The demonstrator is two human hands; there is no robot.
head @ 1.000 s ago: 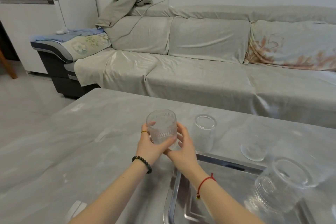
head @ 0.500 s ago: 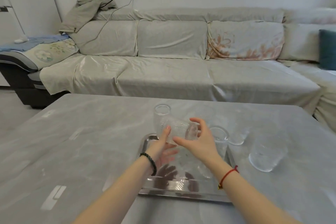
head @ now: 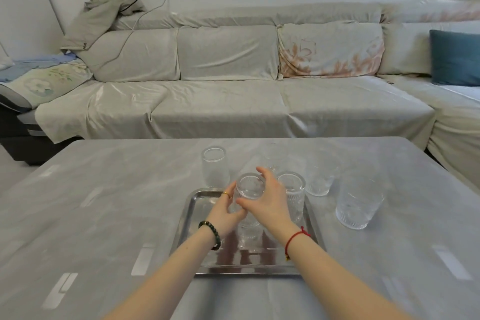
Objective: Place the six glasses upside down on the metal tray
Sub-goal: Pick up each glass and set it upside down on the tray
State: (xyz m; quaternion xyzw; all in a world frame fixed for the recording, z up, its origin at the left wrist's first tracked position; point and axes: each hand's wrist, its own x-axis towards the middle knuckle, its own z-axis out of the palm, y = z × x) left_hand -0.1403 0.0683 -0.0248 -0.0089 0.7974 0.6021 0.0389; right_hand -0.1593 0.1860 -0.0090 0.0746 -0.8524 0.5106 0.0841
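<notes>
Both hands hold one ribbed clear glass [head: 248, 187] over the metal tray [head: 192, 218], its flat base turned up. My left hand [head: 225, 212] wraps its left side, my right hand [head: 267, 200] its right side. Whether its rim touches the tray is hidden by my hands. A second glass [head: 293, 189] stands upside down on the tray's far right. Off the tray stand a glass [head: 214, 166] just behind its far left corner, a blurred one [head: 319, 179] to the right and a larger one [head: 358, 206] further right. Another faint glass [head: 272, 158] is behind my right hand.
The tray lies on a grey marbled table [head: 104, 215]. A covered grey sofa [head: 223, 101] runs along the table's far side, with a teal cushion [head: 454, 57] at the right and a jacket [head: 104, 13] on its left backrest.
The held glass has gone from upright, through lying sideways, to base-up over the tray. My view has swung right and back, bringing the whole tray and the other glasses into sight.
</notes>
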